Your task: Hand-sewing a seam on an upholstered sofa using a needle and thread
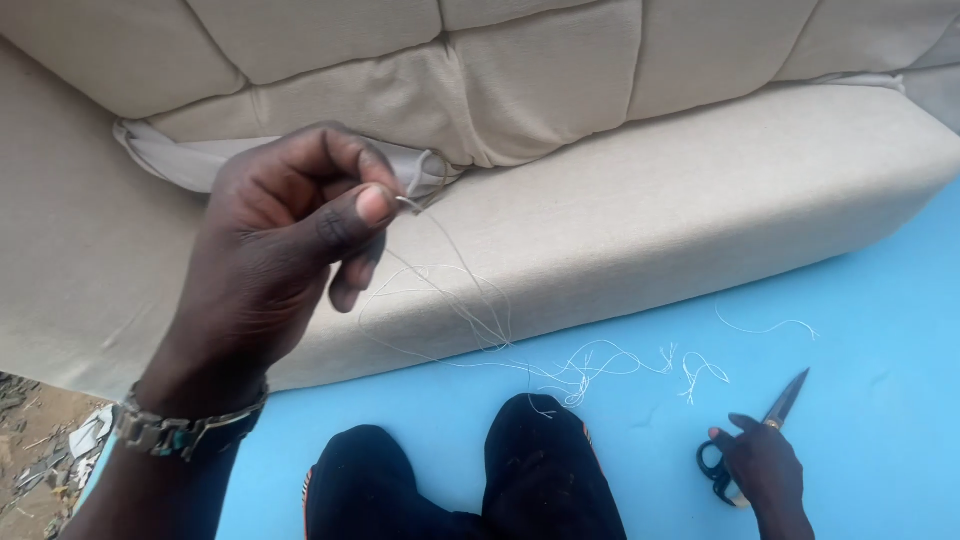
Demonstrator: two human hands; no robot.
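The left hand point(285, 235) pinches a small needle point(408, 203) between thumb and forefinger, just beside the seam of the beige sofa cushion point(650, 220); its pale thread point(470, 310) loops down to the blue mat point(880, 400). The seam seems partly sewn — a fabric fold near the back corner is loose. The right hand point(762, 465) grips black-handled scissors point(760, 435) on the mat. Cut thread scraps point(690, 368) and the person's knees point(540, 450) lie close by.

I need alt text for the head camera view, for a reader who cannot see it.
A left hand pinches a needle with pale thread at a beige sofa cushion. The right hand rests on black scissors on a blue sheet, near loose threads.
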